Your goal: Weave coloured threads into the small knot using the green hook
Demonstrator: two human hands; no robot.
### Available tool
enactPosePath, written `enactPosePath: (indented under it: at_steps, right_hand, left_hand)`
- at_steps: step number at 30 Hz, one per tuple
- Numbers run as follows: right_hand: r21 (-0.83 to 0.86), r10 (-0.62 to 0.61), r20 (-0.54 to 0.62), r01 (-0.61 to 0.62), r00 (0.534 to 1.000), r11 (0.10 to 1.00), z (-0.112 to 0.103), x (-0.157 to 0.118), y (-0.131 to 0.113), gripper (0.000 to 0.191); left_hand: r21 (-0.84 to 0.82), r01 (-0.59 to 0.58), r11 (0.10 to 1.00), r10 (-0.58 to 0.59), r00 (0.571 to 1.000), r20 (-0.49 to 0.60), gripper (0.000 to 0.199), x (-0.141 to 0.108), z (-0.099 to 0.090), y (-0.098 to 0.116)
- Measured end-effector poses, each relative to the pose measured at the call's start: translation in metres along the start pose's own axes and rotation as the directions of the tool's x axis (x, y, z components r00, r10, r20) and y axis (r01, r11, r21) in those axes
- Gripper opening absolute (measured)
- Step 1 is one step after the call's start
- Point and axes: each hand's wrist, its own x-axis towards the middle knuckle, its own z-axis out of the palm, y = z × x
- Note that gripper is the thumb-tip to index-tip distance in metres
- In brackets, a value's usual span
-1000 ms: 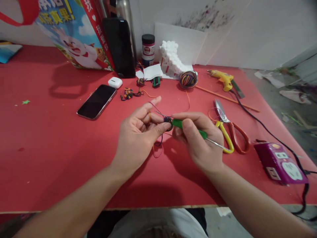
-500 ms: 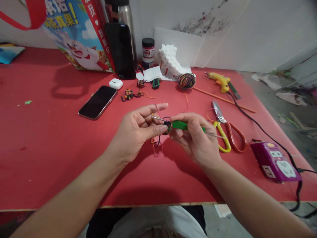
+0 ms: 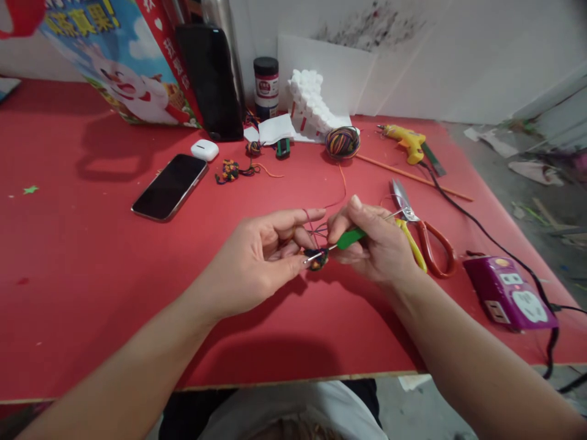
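Observation:
Between the fingers of my left hand (image 3: 263,253) is a small dark crocheted piece (image 3: 317,260) with orange spots. A reddish yarn strand loops over my left index finger. My right hand (image 3: 376,241) grips a crochet hook by its green handle (image 3: 351,238). The metal tip of the hook lies across the piece, close to my left thumb. A thin strand runs from the fingers back to a multicoloured yarn ball (image 3: 342,143). Loose dark strands show between the two hands.
Scissors (image 3: 419,229) lie beside my right hand, with a purple power socket (image 3: 511,293) further right. A yellow glue gun (image 3: 406,142), an orange stick (image 3: 413,176), a phone (image 3: 169,186), a white case (image 3: 204,150) and another crocheted piece (image 3: 229,170) rest on the red table (image 3: 92,275).
The crocheted piece has moved lower and lies flatter, its orange spots showing more. The hook is tilted the other way, tip down across the piece. My right thumb is raised higher. The view has shifted slightly.

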Motion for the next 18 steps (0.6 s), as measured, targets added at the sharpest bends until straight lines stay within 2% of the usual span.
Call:
enactPosePath:
  at_steps: [5,11,18]
  right_hand:
    - [-0.006,-0.014,0.0,0.014,1.0,1.0,-0.0047,0.0017,-0.0041,0.056]
    - [-0.011,-0.049,-0.037,0.048,0.998,0.999,-0.003,0.0016,-0.0043,0.056]
    - [-0.008,-0.034,-0.074,0.034,0.997,0.999,-0.0017,0.0015,-0.0038,0.058]
  left_hand:
    - [0.041,0.017,0.999,-0.015,0.999,-0.034,0.059,-0.0008,-0.001,-0.0003]
    - [-0.004,-0.006,1.0,0.005,0.998,-0.07,0.054,-0.001,-0.0015,-0.0003]
    - [0.002,-0.042,0.999,0.043,0.996,-0.072,0.051,-0.0021,-0.001,0.0023]
